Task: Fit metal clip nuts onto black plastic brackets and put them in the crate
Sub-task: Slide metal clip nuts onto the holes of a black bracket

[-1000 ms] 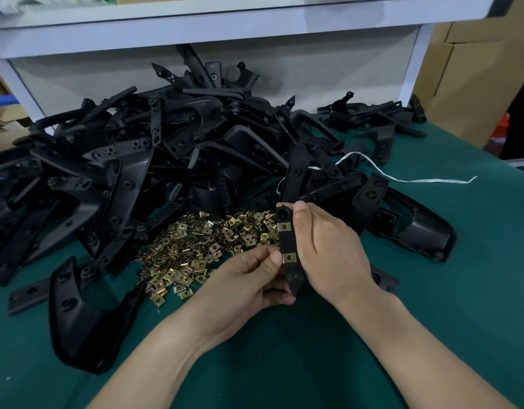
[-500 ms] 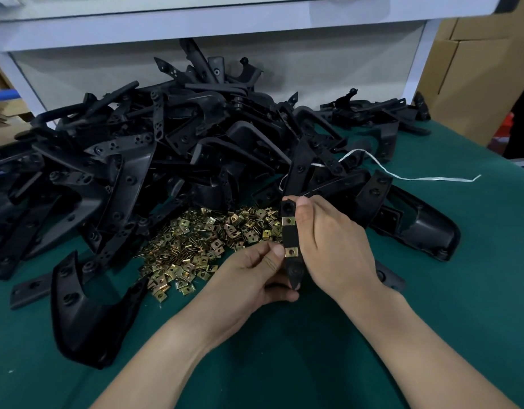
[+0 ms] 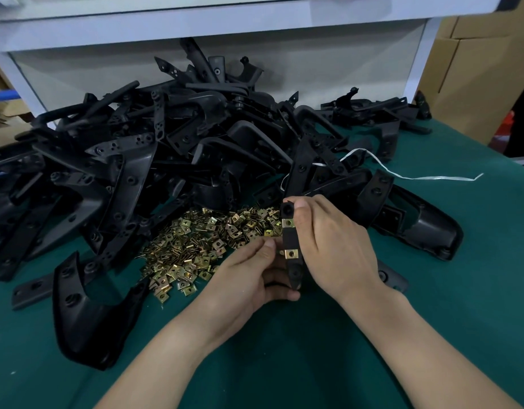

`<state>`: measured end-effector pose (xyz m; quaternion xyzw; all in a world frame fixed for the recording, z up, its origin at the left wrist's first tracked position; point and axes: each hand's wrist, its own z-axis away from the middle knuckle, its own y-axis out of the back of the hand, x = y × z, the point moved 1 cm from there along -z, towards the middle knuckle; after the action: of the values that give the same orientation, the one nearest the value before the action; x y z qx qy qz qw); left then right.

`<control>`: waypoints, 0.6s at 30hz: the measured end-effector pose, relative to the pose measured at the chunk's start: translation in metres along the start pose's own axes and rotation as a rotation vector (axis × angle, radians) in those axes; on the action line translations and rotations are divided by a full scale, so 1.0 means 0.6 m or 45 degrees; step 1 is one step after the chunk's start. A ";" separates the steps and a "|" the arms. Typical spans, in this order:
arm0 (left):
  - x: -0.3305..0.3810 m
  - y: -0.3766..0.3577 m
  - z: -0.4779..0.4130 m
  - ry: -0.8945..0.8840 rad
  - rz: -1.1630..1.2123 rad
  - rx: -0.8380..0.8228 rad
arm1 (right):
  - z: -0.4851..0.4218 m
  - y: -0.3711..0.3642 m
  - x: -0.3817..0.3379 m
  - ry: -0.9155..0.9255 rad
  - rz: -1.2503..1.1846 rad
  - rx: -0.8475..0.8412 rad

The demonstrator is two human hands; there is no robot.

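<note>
A narrow black plastic bracket (image 3: 289,239) stands upright between my hands, carrying two brass clip nuts, an upper clip nut (image 3: 288,222) and a lower clip nut (image 3: 290,254). My right hand (image 3: 333,246) grips the bracket from the right, thumb near its top. My left hand (image 3: 251,278) holds its lower end, thumb and forefinger pinched just left of the lower clip nut. A heap of loose clip nuts (image 3: 201,246) lies on the green mat just left of the hands. No crate is in view.
A big pile of black brackets (image 3: 172,154) fills the table behind and to the left. One large curved bracket (image 3: 89,317) lies at front left, another bracket (image 3: 426,228) at right. A white strap (image 3: 417,176) trails right. Cardboard boxes (image 3: 473,72) stand beyond the table's right edge.
Both hands keep hold of the bracket in nearly the same place. My left thumb and forefinger have drawn together beside the lower clip nut.
</note>
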<state>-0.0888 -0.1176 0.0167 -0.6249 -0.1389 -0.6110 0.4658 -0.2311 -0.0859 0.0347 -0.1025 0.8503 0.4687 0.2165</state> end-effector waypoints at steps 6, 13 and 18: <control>0.001 -0.003 0.002 -0.002 -0.037 -0.001 | 0.000 -0.001 0.001 -0.019 -0.023 -0.030; 0.002 -0.002 0.003 -0.005 -0.052 -0.014 | 0.000 -0.001 0.001 -0.037 -0.052 -0.051; -0.001 -0.002 0.001 -0.025 -0.074 -0.017 | -0.002 -0.002 0.003 -0.048 -0.063 -0.074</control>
<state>-0.0895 -0.1159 0.0168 -0.6296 -0.1575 -0.6190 0.4423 -0.2325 -0.0873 0.0335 -0.1211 0.8293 0.4895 0.2408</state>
